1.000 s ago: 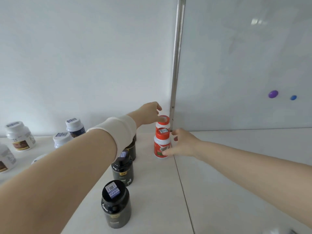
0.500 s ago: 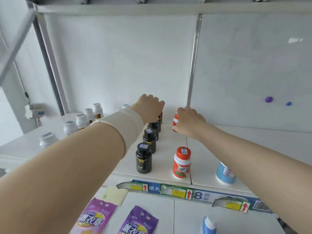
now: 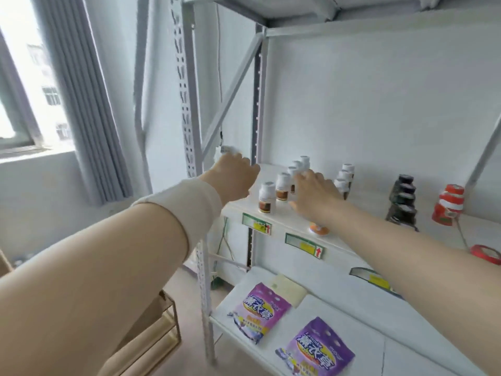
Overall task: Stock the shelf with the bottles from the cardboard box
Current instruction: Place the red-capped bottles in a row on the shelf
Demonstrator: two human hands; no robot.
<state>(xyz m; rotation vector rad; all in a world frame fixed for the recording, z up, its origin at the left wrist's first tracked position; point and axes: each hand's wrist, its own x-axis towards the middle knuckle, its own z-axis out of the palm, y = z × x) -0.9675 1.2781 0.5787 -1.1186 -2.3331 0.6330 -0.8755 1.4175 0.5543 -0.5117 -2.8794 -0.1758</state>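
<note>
Both arms reached out over the shelf (image 3: 284, 223). The left hand (image 3: 234, 177) hung palm down at the shelf's far left corner, fingers curled loosely, with something white showing just beyond the knuckles; whether it gripped that could not be told. The right hand (image 3: 314, 196) was spread flat, palm down, among the white-capped bottles (image 3: 267, 198), holding nothing that showed. About seven of those white bottles were visible in two rows running toward the back. To the right stood a row of four dark bottles (image 3: 402, 200), and further right two red-capped bottles (image 3: 447, 206), one behind the other. An orange cap (image 3: 319, 229) peeked out under the right wrist. On the lower shelf lay two purple pouches (image 3: 261, 308). The cardboard box was not clearly visible.
</note>
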